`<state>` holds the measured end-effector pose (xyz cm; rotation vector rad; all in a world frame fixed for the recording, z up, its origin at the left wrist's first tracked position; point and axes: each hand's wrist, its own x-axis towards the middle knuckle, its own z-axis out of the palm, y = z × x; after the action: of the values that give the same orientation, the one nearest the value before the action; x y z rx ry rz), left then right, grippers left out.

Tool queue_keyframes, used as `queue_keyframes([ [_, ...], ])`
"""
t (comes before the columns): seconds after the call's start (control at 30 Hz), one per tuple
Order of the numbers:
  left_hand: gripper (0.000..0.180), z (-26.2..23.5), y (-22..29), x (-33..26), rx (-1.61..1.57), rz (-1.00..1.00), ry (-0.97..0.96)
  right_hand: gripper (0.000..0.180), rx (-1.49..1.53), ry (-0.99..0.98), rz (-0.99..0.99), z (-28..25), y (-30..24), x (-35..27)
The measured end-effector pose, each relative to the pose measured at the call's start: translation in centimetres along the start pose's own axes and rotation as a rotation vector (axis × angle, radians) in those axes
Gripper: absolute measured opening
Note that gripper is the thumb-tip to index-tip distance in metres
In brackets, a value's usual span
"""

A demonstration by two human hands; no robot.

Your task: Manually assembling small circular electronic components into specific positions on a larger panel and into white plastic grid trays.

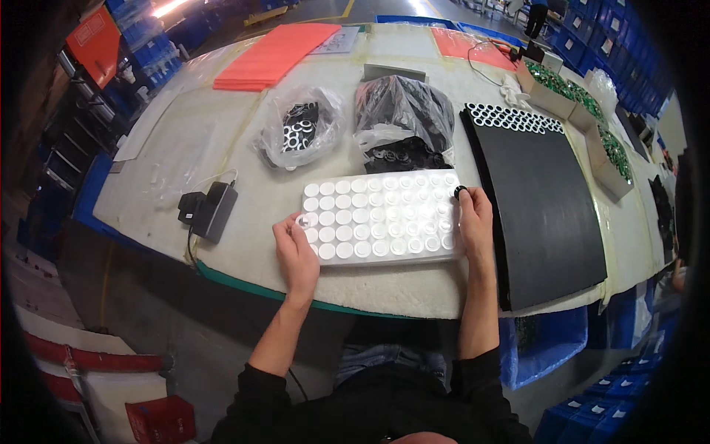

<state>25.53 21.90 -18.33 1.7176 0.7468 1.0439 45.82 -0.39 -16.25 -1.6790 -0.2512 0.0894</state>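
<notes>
In front of me a white tray (381, 260) lies on the table, with rows of round white pieces (343, 201) set in it. My left hand (297, 255) grips the tray's left edge, fingertips beside a round white piece at the end of a row. At the right edge, my right hand (475, 218) pinches a small black round piece (460, 192) near the tray's upper right corner. The rest of that hand lies along the tray's side. Behind the tray, a clear plastic bag (405, 111) holds black parts, some of which lie at its mouth.
To the right, a black foam sheet (543, 214) carries rows of black-and-white rings (510, 118) at its far end. Boxes of green circuit boards (558, 83) stand beyond. Another bag of rings (299, 133), a black power adapter (217, 212) and pink foam sheets (277, 55) occupy the left side.
</notes>
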Motion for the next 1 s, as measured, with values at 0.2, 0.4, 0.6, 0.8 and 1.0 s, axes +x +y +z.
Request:
queue_keyframes([
  [0.2, 0.014, -0.2, 0.1, 0.4, -0.048, 0.010, -0.044, 0.020, -0.036, -0.001, -0.015, -0.7, 0.6, -0.3],
  [0.4, 0.009, -0.9, 3.9, -2.5, 0.238, 0.523, 0.150, 0.011, 0.276, 0.014, -0.257, -1.5, -3.8, -8.0],
  [0.6, 0.010, 0.8, 5.0, -9.4, -0.238, -0.098, -0.365, 0.019, 0.406, -0.598, 0.406, -0.2, -2.1, -11.8],
  [0.8, 0.014, 1.2, 5.1, -9.4, -0.109, 0.363, -0.446, 0.021, 0.550, -0.592, 0.413, -0.4, -0.9, -11.8],
  [1.0, 0.015, 1.6, 5.4, -9.4, -0.204, 0.354, -0.484, 0.019, 0.593, -0.577, 0.416, -0.5, -0.6, -12.2],
])
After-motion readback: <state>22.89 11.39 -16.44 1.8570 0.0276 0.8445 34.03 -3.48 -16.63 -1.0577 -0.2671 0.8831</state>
